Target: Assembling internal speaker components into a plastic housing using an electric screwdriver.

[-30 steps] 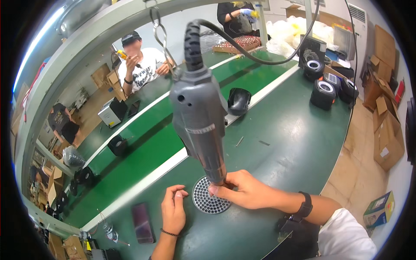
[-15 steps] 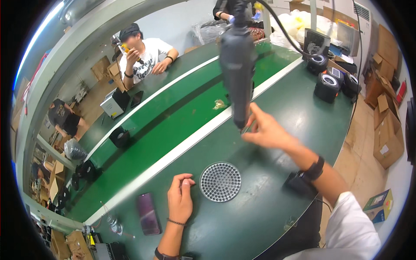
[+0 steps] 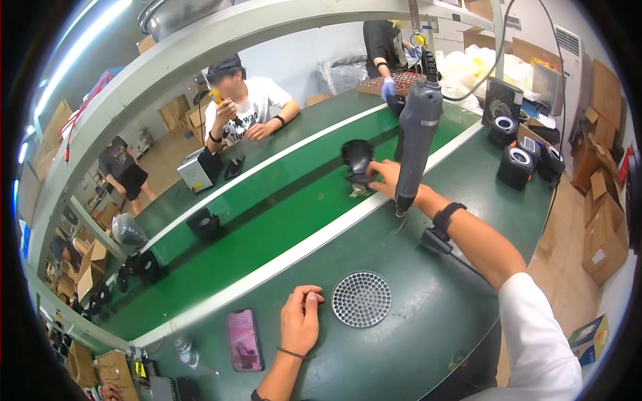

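Observation:
My left hand (image 3: 300,322) rests on the green table with its fingers together and loosely curled, and nothing shows in it. Just right of it lies a round grey disc (image 3: 361,299) full of small holes. Out over the green belt, my right hand (image 3: 384,178) has its fingers closed at the lower edge of a black round part (image 3: 358,158); the fingertips are partly hidden. An electric screwdriver (image 3: 418,134) hangs tip down by its cable, in front of my right hand and wrist, not held.
Left of my left hand lies a phone (image 3: 245,339). Black speakers (image 3: 516,167) stand at the right rear. Another black round part (image 3: 202,223) sits on the belt (image 3: 281,227). Across it, a person (image 3: 251,107) holds a yellow tool. A gloved hand (image 3: 389,88) shows farther back.
My right hand has moved away from the screwdriver and out to the black round part on the belt. The screwdriver hangs free. The view has shifted; my left hand stays beside the disc.

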Tool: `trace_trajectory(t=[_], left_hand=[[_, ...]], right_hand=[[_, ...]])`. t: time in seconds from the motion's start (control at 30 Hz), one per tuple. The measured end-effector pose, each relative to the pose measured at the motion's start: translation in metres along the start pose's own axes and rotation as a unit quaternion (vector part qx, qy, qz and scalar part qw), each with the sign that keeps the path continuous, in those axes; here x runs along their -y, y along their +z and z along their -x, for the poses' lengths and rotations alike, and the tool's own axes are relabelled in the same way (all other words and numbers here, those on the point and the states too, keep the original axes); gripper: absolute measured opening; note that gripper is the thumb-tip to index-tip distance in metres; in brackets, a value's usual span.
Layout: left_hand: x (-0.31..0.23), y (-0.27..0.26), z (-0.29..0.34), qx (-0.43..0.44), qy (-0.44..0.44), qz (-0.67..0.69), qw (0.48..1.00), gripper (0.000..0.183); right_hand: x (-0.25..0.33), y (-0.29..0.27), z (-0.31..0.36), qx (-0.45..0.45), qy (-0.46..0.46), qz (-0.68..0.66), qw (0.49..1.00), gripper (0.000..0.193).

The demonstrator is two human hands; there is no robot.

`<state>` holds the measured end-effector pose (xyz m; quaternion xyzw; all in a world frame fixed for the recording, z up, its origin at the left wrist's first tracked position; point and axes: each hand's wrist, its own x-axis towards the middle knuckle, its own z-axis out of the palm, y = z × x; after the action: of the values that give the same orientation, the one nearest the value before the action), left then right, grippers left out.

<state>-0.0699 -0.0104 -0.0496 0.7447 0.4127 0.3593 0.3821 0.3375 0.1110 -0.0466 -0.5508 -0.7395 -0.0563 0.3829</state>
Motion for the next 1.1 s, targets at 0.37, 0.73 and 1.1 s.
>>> trace_trajectory(t=[0.37, 0.73, 1.1], left_hand=[[0.014, 0.002, 0.004, -0.014, 0.025, 0.005, 1.0, 0.02], [-0.001, -0.002, 0.001, 0.012, 0.008, 0.0, 1.0, 0.023], [0.0, 0.002, 0.007, 0.011, 0.009, -0.021, 1.0, 0.023]], right_hand=[[0.054, -0.033, 0.042, 0.014, 0.195, -0.338, 0.921, 0.045], [0.12, -0.097, 0.146, 0.249, 0.101, -0.579, 0.77, 0.087], [0.208, -0.118, 0.129, 0.265, 0.116, -0.568, 0.77, 0.056]])
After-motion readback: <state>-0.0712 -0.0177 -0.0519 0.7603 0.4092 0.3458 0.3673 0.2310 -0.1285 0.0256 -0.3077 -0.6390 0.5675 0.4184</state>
